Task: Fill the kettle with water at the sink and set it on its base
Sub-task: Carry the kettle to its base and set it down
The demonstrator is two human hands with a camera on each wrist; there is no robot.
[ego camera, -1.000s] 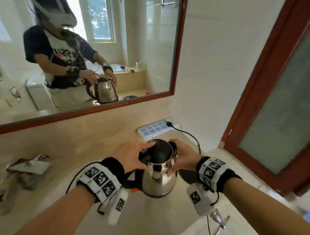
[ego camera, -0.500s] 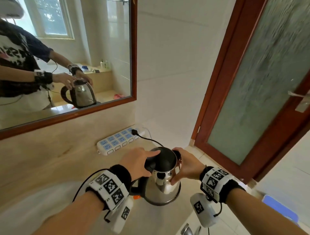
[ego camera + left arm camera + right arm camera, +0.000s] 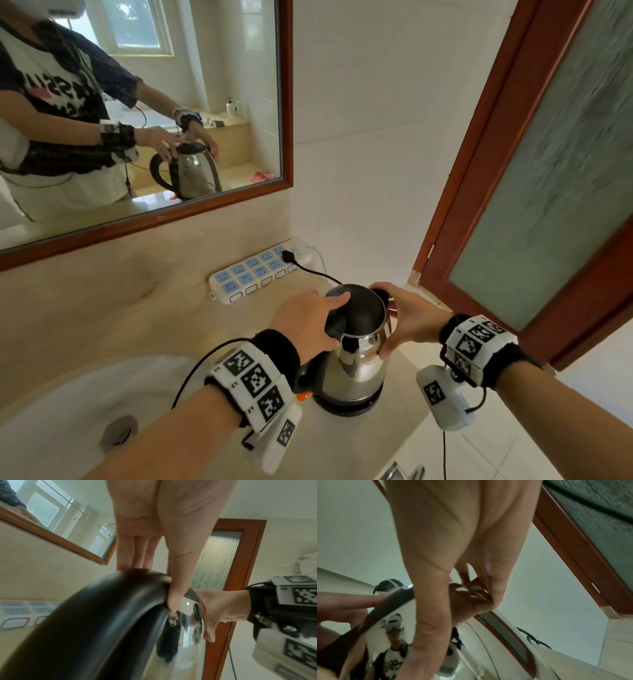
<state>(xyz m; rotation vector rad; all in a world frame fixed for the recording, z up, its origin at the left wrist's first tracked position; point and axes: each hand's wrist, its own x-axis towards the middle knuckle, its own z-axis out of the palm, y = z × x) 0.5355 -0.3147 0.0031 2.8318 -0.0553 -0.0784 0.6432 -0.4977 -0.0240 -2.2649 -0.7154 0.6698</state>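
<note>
The steel kettle with its black lid down stands upright on its black base, on the counter right of the sink. My left hand lies over the top, fingers straight on the lid and thumb against the black handle. My right hand wraps the kettle's upper right side, thumb down the steel wall and fingers curled round the far rim. An orange switch shows under the handle.
The white sink with its drain lies to the left. A power strip holds the kettle's black cord against the back wall, under the mirror. A wood-framed glass door stands close on the right.
The kettle has moved right and down onto the black base with both hands still on it. The head view has swung right, from the sink toward the door.
</note>
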